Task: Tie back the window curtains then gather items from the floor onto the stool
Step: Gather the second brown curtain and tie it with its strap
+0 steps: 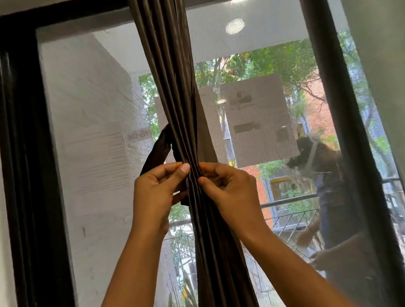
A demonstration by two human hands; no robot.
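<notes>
At frame centre, the left hand (pixel 157 187) and right hand (pixel 228 184) are pinching the vertically hanging curtain (pixel 178 77), apparently drawing a tie-back band (pixel 158 150) from its left.

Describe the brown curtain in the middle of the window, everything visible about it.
The brown curtain is a dark, slightly glossy fabric, gathered into a narrow pleated column hanging before the window screen. It is pinched tightest at mid-height, where the left hand and right hand grip it from both sides. A matching fabric tie-back loops out on its left.
</notes>
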